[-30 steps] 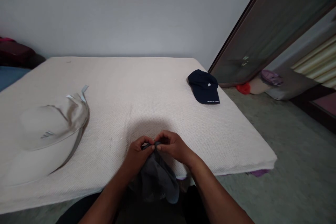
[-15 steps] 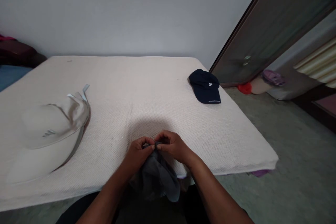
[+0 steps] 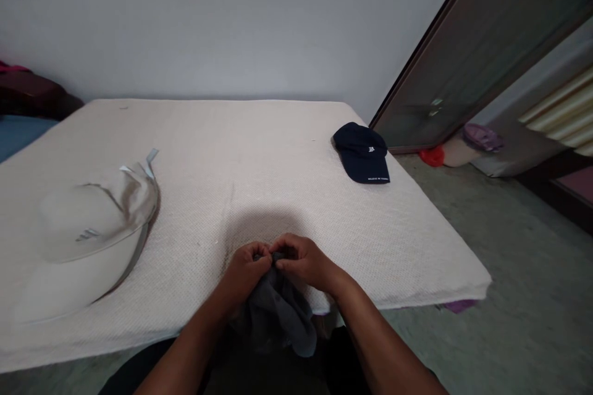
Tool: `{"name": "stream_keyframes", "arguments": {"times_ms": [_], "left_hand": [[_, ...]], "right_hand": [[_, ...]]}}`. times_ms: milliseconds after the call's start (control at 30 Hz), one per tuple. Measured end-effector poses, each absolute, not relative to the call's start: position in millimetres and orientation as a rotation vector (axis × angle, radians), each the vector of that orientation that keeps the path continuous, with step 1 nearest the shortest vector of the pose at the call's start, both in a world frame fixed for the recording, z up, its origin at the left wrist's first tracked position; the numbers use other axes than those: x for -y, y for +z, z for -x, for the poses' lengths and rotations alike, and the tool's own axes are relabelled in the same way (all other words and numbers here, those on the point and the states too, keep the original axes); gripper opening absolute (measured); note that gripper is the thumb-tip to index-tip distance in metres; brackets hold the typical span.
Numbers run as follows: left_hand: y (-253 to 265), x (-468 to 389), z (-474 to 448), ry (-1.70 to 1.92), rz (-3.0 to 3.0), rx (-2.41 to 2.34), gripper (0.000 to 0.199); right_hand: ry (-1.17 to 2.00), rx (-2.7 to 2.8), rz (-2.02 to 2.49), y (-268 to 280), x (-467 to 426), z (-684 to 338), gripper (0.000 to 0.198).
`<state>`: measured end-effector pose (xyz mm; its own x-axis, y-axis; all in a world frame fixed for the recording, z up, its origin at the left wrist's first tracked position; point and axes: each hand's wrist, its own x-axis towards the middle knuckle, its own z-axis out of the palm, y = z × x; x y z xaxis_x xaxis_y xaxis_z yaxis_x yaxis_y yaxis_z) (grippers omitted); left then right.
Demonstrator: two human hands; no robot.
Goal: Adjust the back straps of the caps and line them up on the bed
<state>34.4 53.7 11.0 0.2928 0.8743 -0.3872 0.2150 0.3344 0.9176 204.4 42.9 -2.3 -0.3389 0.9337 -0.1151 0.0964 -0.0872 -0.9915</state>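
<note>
Both hands meet at the front edge of the mattress, working at the top of a dark grey cloth (image 3: 280, 315). My left hand (image 3: 248, 268) pinches its upper edge between thumb and fingertips. My right hand (image 3: 303, 259) is closed on the same edge, its fingertips nearly touching the left ones. Loose folds of the cloth hang below, over the mattress edge and toward my lap. What exact kind of item it is, I cannot make out.
On the left of the white mattress (image 3: 278, 148) lies a pale cap (image 3: 88, 234) with a dark stripe logo. A navy cap (image 3: 362, 151) with white lettering rests near the right edge. Behind stands a grey wall (image 3: 208, 24); a dark cabinet door (image 3: 445, 74) leans in at right.
My right thumb has shifted slightly down along the cloth's edge, and the hanging folds have moved a little. The two caps lie as before.
</note>
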Motion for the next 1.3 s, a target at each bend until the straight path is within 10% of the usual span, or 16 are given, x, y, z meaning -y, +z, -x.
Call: {"name": "stream_keyframes", "arguments": {"times_ms": [1300], "left_hand": [[-6, -47, -31, 0.52, -0.931, -1.091, 0.013]], "right_hand": [[1.246, 1.965, 1.292, 11, -39, -213, 0.025]]}}
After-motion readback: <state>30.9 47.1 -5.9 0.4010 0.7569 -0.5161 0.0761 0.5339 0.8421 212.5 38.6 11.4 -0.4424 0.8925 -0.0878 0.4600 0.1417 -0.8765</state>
